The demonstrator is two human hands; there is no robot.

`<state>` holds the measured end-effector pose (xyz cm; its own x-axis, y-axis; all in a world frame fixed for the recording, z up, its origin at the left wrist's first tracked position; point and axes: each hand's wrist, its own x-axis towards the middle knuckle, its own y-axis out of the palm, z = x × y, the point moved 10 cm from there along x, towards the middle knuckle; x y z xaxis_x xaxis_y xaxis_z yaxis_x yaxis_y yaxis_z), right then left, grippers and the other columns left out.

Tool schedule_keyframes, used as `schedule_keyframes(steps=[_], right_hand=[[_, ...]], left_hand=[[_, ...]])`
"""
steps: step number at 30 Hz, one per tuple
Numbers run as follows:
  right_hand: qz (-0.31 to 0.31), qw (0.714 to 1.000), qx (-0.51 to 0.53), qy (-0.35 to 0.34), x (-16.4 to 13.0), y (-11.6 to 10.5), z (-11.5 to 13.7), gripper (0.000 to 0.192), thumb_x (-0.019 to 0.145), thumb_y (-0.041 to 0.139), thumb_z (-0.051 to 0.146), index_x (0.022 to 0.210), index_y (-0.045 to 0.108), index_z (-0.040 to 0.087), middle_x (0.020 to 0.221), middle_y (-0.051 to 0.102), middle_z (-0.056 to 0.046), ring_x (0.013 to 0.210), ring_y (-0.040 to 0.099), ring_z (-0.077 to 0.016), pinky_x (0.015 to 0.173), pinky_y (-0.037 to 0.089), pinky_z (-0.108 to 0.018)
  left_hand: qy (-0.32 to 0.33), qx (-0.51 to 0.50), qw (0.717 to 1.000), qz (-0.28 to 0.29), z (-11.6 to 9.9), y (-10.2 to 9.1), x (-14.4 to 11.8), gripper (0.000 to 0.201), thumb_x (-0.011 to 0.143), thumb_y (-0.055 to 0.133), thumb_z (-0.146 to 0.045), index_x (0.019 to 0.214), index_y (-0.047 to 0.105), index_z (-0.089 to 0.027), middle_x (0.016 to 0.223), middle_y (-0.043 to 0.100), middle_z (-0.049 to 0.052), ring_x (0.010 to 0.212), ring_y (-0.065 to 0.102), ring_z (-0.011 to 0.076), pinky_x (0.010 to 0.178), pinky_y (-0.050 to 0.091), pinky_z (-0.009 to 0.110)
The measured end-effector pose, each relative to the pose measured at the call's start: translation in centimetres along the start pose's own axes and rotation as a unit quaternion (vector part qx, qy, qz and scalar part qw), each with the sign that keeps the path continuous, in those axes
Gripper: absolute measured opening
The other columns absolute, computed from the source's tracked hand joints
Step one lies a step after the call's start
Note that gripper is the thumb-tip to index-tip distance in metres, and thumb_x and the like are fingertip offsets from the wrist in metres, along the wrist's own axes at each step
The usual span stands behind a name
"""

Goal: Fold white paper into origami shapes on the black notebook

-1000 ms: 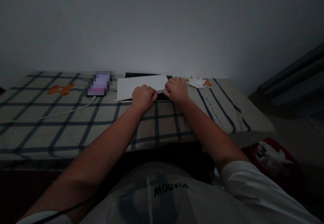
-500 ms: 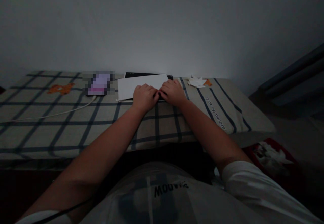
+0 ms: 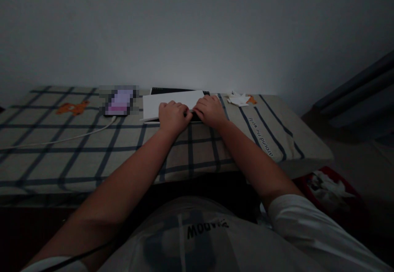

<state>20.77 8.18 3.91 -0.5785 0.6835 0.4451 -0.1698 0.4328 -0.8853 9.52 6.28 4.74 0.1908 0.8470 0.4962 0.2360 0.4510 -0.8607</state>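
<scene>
A white sheet of paper [image 3: 172, 99] lies on a dark mat [image 3: 168, 90] at the far side of a checked tablecloth [image 3: 92, 149]. My left hand [image 3: 173, 115] and my right hand [image 3: 208, 110] sit side by side on the near edge of the sheet, fingers curled down onto it and knuckles almost touching. Both hands press or pinch the paper's front edge; the fingertips are hidden under the knuckles.
A phone [image 3: 119, 101] with a lit screen lies left of the paper, a white cable [image 3: 61, 140] running from it to the left. Small folded white paper pieces [image 3: 238, 99] lie to the right. A red bin with crumpled paper [image 3: 326, 184] stands on the floor at right.
My right hand has slid left along the paper's front edge toward my left hand. The raised right corner of the sheet has come down flat.
</scene>
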Motion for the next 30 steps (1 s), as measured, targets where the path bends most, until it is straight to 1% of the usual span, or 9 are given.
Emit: schedule_keyframes(steps=[2, 6, 9, 12, 18, 21, 23, 27, 30], right_hand=[[-0.002, 1.0, 0.002, 0.003, -0.1, 0.0, -0.2, 0.032, 0.119, 0.057, 0.026, 0.117, 0.087, 0.016, 0.125, 0.085, -0.016, 0.122, 0.062, -0.0348, 0.104, 0.035, -0.048], [-0.006, 1.0, 0.008, 0.012, -0.1, -0.1, -0.6, 0.034, 0.119, 0.054, 0.027, 0.117, 0.087, 0.017, 0.125, 0.085, -0.017, 0.122, 0.061, -0.0354, 0.103, 0.036, -0.048], [0.0, 1.0, 0.01, 0.014, -0.1, 0.1, -0.9, 0.035, 0.12, 0.054, 0.028, 0.118, 0.086, 0.017, 0.126, 0.084, -0.017, 0.123, 0.061, -0.0361, 0.103, 0.036, -0.049], [0.01, 1.0, 0.007, 0.019, -0.1, 0.3, -1.1, 0.034, 0.12, 0.054, 0.028, 0.119, 0.086, 0.016, 0.128, 0.084, -0.018, 0.125, 0.061, -0.0362, 0.104, 0.036, -0.049], [0.0, 1.0, 0.006, 0.021, -0.2, 0.3, -0.9, 0.033, 0.119, 0.054, 0.026, 0.118, 0.086, 0.017, 0.125, 0.083, -0.017, 0.124, 0.061, -0.0353, 0.104, 0.037, -0.048], [0.001, 1.0, 0.002, 0.018, -0.3, 0.4, -0.8, 0.035, 0.12, 0.052, 0.026, 0.118, 0.086, 0.018, 0.125, 0.083, -0.017, 0.123, 0.061, -0.035, 0.104, 0.036, -0.048], [-0.004, 1.0, 0.002, 0.015, -0.3, 0.4, -0.9, 0.036, 0.121, 0.051, 0.027, 0.118, 0.086, 0.018, 0.125, 0.083, -0.016, 0.122, 0.06, -0.035, 0.103, 0.036, -0.048], [-0.012, 1.0, 0.009, 0.014, -0.3, 0.3, -1.0, 0.035, 0.121, 0.052, 0.028, 0.119, 0.086, 0.019, 0.127, 0.083, -0.016, 0.124, 0.059, -0.0352, 0.104, 0.036, -0.048], [-0.011, 1.0, 0.011, 0.022, -0.3, 0.3, -1.1, 0.036, 0.121, 0.052, 0.029, 0.12, 0.086, 0.019, 0.128, 0.083, -0.016, 0.124, 0.06, -0.0356, 0.105, 0.036, -0.049]], left_hand=[[-0.004, -0.004, 1.0, 0.007, 0.1, 0.0, 0.0, 0.035, 0.107, 0.057, -0.032, 0.102, 0.091, -0.024, 0.115, 0.091, 0.015, 0.117, 0.076, 0.0377, 0.1, 0.045, 0.056], [-0.028, -0.014, 0.999, 0.026, 0.6, 0.2, 0.1, 0.039, 0.109, 0.055, -0.032, 0.109, 0.092, -0.02, 0.12, 0.09, 0.018, 0.124, 0.075, 0.0395, 0.105, 0.045, 0.057], [-0.038, -0.016, 0.999, 0.034, 1.0, 0.3, 0.2, 0.039, 0.109, 0.056, -0.033, 0.112, 0.092, -0.02, 0.123, 0.09, 0.018, 0.127, 0.075, 0.0404, 0.106, 0.045, 0.058], [-0.039, -0.02, 0.998, 0.04, 1.2, 0.5, 0.2, 0.038, 0.108, 0.058, -0.034, 0.115, 0.093, -0.021, 0.125, 0.09, 0.018, 0.128, 0.075, 0.0401, 0.106, 0.046, 0.057], [-0.027, -0.035, 0.998, 0.037, 0.8, 0.6, -0.1, 0.041, 0.11, 0.055, -0.035, 0.117, 0.093, -0.021, 0.125, 0.089, 0.017, 0.128, 0.074, 0.0389, 0.109, 0.045, 0.057], [-0.022, -0.032, 0.998, 0.041, 0.4, 0.7, -0.2, 0.042, 0.11, 0.055, -0.035, 0.117, 0.093, -0.02, 0.124, 0.09, 0.017, 0.128, 0.074, 0.0388, 0.108, 0.046, 0.057], [-0.031, -0.03, 0.998, 0.04, 0.5, 0.6, -0.2, 0.041, 0.109, 0.055, -0.034, 0.115, 0.093, -0.022, 0.124, 0.09, 0.016, 0.127, 0.074, 0.0385, 0.108, 0.047, 0.057], [-0.065, -0.041, 0.997, 0.025, 1.3, 0.2, 0.0, 0.037, 0.106, 0.06, -0.035, 0.112, 0.094, -0.023, 0.121, 0.091, 0.014, 0.123, 0.074, 0.039, 0.108, 0.048, 0.058], [-0.077, -0.05, 0.996, 0.012, 1.8, 0.0, 0.1, 0.034, 0.103, 0.063, -0.035, 0.107, 0.095, -0.024, 0.115, 0.091, 0.015, 0.119, 0.074, 0.0402, 0.106, 0.049, 0.059]])
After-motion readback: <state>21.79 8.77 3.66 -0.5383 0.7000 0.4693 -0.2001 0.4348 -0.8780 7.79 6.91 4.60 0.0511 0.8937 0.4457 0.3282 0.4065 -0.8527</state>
